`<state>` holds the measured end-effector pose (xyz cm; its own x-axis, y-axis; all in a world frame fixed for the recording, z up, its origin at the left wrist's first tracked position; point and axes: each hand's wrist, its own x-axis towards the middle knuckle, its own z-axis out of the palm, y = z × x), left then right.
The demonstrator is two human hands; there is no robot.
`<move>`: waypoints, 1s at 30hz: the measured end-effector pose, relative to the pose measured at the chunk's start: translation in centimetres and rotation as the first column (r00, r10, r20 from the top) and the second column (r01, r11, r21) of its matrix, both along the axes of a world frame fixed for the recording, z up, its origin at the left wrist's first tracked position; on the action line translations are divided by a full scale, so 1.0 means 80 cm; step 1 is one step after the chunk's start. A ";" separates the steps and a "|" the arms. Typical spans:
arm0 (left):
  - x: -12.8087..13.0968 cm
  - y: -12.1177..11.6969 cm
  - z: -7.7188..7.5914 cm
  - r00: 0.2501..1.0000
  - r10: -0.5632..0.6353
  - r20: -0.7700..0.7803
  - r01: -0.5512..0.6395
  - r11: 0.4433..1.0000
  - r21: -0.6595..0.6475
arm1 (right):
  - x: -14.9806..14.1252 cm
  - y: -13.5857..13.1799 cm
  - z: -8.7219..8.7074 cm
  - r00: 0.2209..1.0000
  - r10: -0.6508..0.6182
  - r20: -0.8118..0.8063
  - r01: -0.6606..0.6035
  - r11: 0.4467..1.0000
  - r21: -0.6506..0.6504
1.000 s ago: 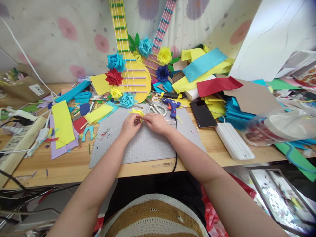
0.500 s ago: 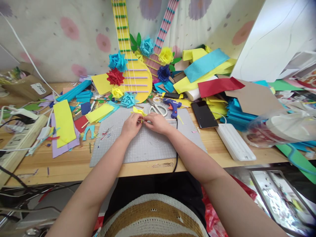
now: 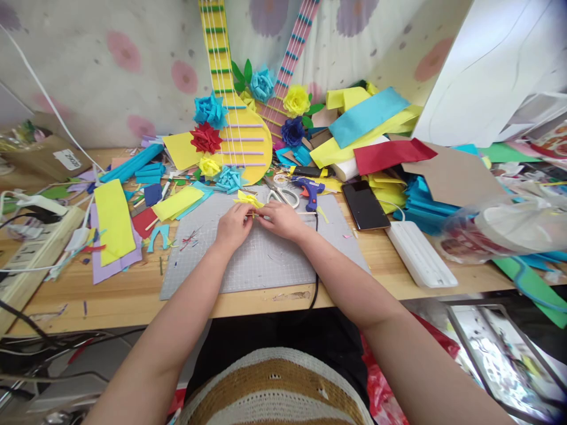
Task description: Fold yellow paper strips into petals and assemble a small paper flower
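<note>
My left hand (image 3: 233,225) and my right hand (image 3: 280,219) meet over the far part of a grey cutting mat (image 3: 261,260). Both pinch a small yellow paper flower piece (image 3: 248,200) that sticks up between the fingertips. A thin stick seems to run between the two hands, though it is too small to be sure. Just beyond the hands lie scissors (image 3: 283,193) and a blue glue gun (image 3: 310,190), whose black cord runs down over the mat's right side.
A yellow paper guitar (image 3: 237,127) with paper flowers leans on the wall, a pink one beside it. Coloured paper sheets pile at the back right. A black phone (image 3: 364,205) and a white power strip (image 3: 420,254) lie right of the mat; paper scraps and cables lie left.
The hands have stayed pinched on the yellow piece in nearly the same spot; only the fingers shifted slightly. The view moved a little.
</note>
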<state>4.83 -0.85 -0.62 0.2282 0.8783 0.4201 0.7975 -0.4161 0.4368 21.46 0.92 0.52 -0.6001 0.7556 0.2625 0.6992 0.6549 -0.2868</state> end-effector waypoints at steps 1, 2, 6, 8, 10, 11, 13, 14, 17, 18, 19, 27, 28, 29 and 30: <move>0.000 0.000 0.000 1.000 -0.001 -0.001 0.001 1.000 0.008 | 0.000 0.000 0.000 1.000 -0.005 0.001 0.005 1.000 0.005; 0.000 -0.001 0.000 1.000 -0.002 0.000 0.002 1.000 0.015 | -0.001 0.000 0.001 1.000 -0.010 0.002 0.010 1.000 0.011; 0.002 -0.002 0.001 1.000 0.004 0.017 -0.005 0.999 0.041 | -0.002 0.000 0.001 1.000 -0.018 0.001 0.018 0.999 0.041; 0.002 -0.002 0.001 1.000 0.013 0.023 -0.015 0.999 0.049 | -0.002 0.001 0.001 1.000 -0.016 -0.003 0.016 0.998 0.056; 0.002 -0.002 0.001 0.999 0.022 0.032 -0.024 0.998 0.055 | -0.002 0.002 0.001 1.000 -0.010 -0.011 0.011 0.998 0.069; 0.002 -0.002 0.000 0.999 0.027 0.039 -0.030 0.998 0.059 | -0.001 0.002 0.001 1.000 -0.006 -0.018 0.007 0.997 0.074; 0.002 -0.001 -0.002 0.998 0.037 0.053 -0.040 0.997 0.063 | -0.001 0.003 0.001 1.000 0.002 -0.027 0.000 0.997 0.082; 0.002 -0.001 -0.003 0.997 0.044 0.059 -0.047 0.997 0.062 | 0.000 0.003 0.000 1.000 0.005 -0.029 -0.003 0.996 0.085; 0.001 0.000 -0.006 0.995 0.071 0.071 -0.075 0.996 0.053 | 0.000 0.003 0.000 1.000 0.005 -0.030 -0.002 0.996 0.090; 0.001 0.000 -0.006 0.994 0.081 0.075 -0.085 0.995 0.050 | 0.000 0.003 0.000 1.000 0.003 -0.028 -0.001 0.996 0.092; 0.001 0.000 -0.006 0.993 0.089 0.080 -0.093 0.995 0.047 | 0.000 0.003 0.000 1.000 0.002 -0.027 0.001 0.996 0.094; 0.005 -0.003 -0.002 0.992 0.116 0.049 -0.120 0.990 0.080 | 0.002 0.003 -0.002 0.999 -0.010 -0.041 0.013 0.995 0.098; 0.006 -0.003 -0.001 0.991 0.131 0.035 -0.134 0.986 0.100 | 0.002 0.003 -0.003 0.999 -0.012 -0.046 0.017 0.995 0.100; 0.008 -0.004 -0.001 0.989 0.146 0.020 -0.148 0.982 0.118 | 0.002 0.003 -0.003 0.999 -0.017 -0.051 0.022 0.994 0.103; 0.010 -0.004 -0.001 0.987 0.161 0.006 -0.160 0.978 0.135 | 0.002 0.003 -0.004 0.998 -0.024 -0.056 0.029 0.994 0.106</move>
